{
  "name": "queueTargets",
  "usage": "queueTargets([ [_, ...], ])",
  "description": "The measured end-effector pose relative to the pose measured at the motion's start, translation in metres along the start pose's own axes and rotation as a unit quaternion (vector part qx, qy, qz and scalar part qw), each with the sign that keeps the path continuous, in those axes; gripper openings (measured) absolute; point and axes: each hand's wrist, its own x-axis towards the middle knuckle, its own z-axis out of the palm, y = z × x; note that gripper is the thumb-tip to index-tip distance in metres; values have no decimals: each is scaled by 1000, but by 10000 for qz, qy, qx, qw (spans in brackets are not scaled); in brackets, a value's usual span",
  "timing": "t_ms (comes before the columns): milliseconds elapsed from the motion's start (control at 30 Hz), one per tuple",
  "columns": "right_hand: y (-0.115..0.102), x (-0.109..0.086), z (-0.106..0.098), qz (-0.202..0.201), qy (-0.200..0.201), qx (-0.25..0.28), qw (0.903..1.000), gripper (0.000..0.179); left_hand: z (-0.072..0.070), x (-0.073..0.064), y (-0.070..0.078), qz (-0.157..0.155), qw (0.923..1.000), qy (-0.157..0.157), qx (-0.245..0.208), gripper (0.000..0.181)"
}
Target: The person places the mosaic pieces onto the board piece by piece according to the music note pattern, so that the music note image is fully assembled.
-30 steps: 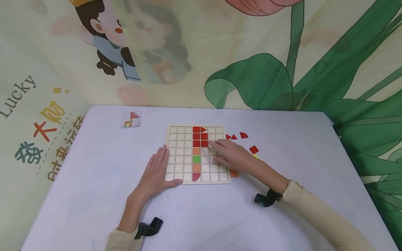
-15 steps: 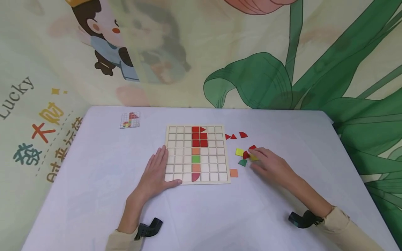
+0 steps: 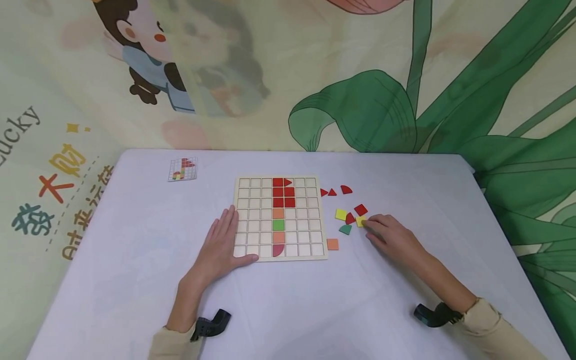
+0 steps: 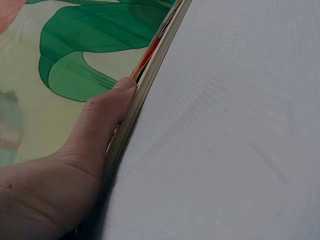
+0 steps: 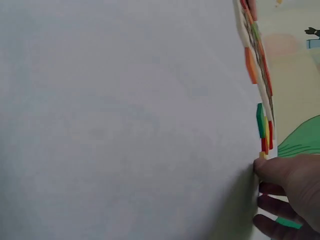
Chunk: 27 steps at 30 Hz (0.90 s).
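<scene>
A square wooden grid board point(image 3: 256, 235) lies on the white table. Down its middle run red squares point(image 3: 278, 192), a red triangle point(image 3: 287, 182), orange squares point(image 3: 278, 213), a green square point(image 3: 278, 225) and a dark-pink rounded piece point(image 3: 278, 250). My left hand point(image 3: 219, 250) rests along the board's left side, fingers straight, thumb on the front left corner. To the right of the board, my right hand point(image 3: 396, 241) has its index fingertip at the right edge of a yellow square point(image 3: 360, 221). The thumb looks apart from that piece in the head view.
Around the yellow square lie another yellow square point(image 3: 341, 214), a red square point(image 3: 360, 209), a red rounded piece point(image 3: 350, 218) and a green rounded piece point(image 3: 345, 229). An orange square point(image 3: 333, 244) sits by the board. A pattern card point(image 3: 182, 169) lies at the back left.
My right hand has moved from the red squares on the board rightward to the loose pieces, then slightly down, uncovering the loose red square. My left hand has stayed at the board's edge.
</scene>
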Motion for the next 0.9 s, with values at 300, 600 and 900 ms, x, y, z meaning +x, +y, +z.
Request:
queueTargets([
  [300, -1, 2, 2, -113, 138, 200, 9996, 24, 1, 0, 0, 12, 10000, 60, -54, 118],
  [600, 3, 2, 5, -486, 388, 8, 9981, 27, 2, -2, -2, 54, 10000, 60, -50, 119],
  [900, -11, 10, 2, -1249, 1312, 502, 9822, 28, 2, 0, -3, 103, 9999, 118, -63, 119],
])
